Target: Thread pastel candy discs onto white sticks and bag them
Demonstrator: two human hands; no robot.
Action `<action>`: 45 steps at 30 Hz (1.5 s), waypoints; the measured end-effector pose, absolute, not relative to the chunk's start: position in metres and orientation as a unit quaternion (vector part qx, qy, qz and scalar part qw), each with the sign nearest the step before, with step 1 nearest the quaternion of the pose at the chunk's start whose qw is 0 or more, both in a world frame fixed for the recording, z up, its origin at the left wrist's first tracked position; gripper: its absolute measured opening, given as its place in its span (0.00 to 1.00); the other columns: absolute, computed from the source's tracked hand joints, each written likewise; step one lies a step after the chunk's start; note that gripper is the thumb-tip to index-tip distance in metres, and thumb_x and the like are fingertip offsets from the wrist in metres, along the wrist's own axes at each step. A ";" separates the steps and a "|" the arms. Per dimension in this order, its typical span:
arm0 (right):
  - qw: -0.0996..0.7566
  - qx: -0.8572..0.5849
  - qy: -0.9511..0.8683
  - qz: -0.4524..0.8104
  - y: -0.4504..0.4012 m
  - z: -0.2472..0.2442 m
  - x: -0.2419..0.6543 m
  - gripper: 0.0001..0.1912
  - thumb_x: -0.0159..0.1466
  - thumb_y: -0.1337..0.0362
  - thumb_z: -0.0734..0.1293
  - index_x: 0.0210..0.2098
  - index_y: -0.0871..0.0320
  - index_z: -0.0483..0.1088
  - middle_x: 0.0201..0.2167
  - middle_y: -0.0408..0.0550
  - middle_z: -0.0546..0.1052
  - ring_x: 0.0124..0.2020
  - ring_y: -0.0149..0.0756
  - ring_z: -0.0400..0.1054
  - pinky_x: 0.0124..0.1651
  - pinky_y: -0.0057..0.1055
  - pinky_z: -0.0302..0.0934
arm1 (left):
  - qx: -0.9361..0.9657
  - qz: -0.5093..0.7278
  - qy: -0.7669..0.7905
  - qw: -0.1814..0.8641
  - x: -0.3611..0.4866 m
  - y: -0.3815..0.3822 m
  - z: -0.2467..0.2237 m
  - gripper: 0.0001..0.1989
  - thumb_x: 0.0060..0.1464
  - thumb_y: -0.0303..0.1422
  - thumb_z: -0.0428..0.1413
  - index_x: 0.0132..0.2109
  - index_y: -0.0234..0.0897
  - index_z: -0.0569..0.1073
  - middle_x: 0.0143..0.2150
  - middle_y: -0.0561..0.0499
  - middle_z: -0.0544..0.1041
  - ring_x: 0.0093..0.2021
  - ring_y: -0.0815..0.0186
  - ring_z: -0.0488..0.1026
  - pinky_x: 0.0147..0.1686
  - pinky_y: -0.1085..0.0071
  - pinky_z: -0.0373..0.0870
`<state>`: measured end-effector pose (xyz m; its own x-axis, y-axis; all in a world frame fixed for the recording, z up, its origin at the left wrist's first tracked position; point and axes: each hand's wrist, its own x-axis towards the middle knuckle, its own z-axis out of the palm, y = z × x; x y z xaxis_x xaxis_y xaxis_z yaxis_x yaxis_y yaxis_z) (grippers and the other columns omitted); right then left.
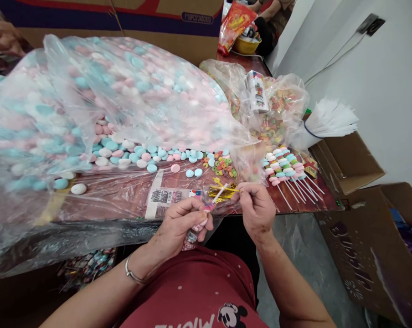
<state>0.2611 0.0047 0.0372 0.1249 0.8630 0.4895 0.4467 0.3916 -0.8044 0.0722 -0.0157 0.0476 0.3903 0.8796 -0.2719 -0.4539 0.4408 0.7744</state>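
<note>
My left hand (178, 223) is closed around a wrapped candy stick (191, 237), a printed clear wrapper with pink inside. Its white stick (221, 193) slants up out of the gathered wrapper end. Thumb and forefinger of my right hand (257, 209) pinch a thin gold twist tie (232, 189), which reaches left toward the white stick. Whether the tie touches the stick I cannot tell. Behind it, more gold ties (219, 197) lie on the table. A printed wrapper (173, 196) lies flat beyond my left hand.
A huge clear bag (141, 91) of pastel candies spreads across the table. Loose ring candies (223, 165) lie in front. At right are candy skewers (284, 166), white sticks (332, 119) in a container, and open cardboard boxes (349, 246). Other people's hands (4, 38) show at the back.
</note>
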 end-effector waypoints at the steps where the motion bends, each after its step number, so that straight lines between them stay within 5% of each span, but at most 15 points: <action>1: 0.546 -0.506 -0.636 0.200 0.003 0.037 0.255 0.06 0.66 0.70 0.60 0.34 0.55 0.65 0.29 0.41 0.76 0.30 0.30 0.72 0.37 0.29 0.68 | 0.328 0.428 0.344 0.769 0.074 -0.015 0.046 0.10 0.52 0.33 0.62 0.29 0.34 0.68 0.25 0.51 0.78 0.18 0.73 0.68 0.19 0.78 0.60; 20: 0.499 -0.366 -0.745 0.250 -0.008 0.029 0.231 0.08 0.69 0.72 0.56 0.40 0.53 0.62 0.38 0.47 0.75 0.41 0.32 0.71 0.43 0.31 0.68 | 0.228 0.418 0.354 0.805 0.069 -0.008 0.036 0.11 0.52 0.34 0.60 0.37 0.36 0.65 0.22 0.52 0.77 0.14 0.72 0.66 0.15 0.79 0.62; 30: 0.502 -0.399 -0.722 0.261 -0.011 0.024 0.230 0.07 0.69 0.70 0.57 0.37 0.53 0.63 0.36 0.47 0.76 0.39 0.33 0.72 0.42 0.32 0.68 | 0.226 0.475 0.348 0.776 0.070 -0.011 0.036 0.12 0.51 0.33 0.62 0.30 0.36 0.64 0.23 0.51 0.78 0.15 0.73 0.67 0.16 0.79 0.61; 36: 0.427 -0.467 -0.713 0.301 -0.013 0.033 0.234 0.11 0.67 0.66 0.61 0.49 0.55 0.66 0.38 0.47 0.78 0.37 0.33 0.73 0.40 0.28 0.68 | 0.251 0.489 0.391 0.738 0.071 -0.007 0.035 0.14 0.48 0.33 0.64 0.27 0.35 0.66 0.22 0.53 0.76 0.16 0.74 0.68 0.17 0.79 0.60; 45: 0.297 -0.498 -0.707 0.404 -0.002 0.052 0.232 0.09 0.65 0.69 0.61 0.31 0.57 0.71 0.28 0.41 0.77 0.31 0.29 0.70 0.37 0.25 0.61 | 0.301 0.481 0.410 0.714 0.073 -0.005 0.034 0.13 0.48 0.35 0.64 0.27 0.34 0.68 0.20 0.57 0.72 0.17 0.74 0.68 0.18 0.80 0.61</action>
<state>0.2321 -0.0018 0.0525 -0.3275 0.9447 0.0181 0.4634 0.1773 -0.8682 0.0734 -0.0049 0.0345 0.2012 0.9340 -0.2952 -0.4400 0.3554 0.8247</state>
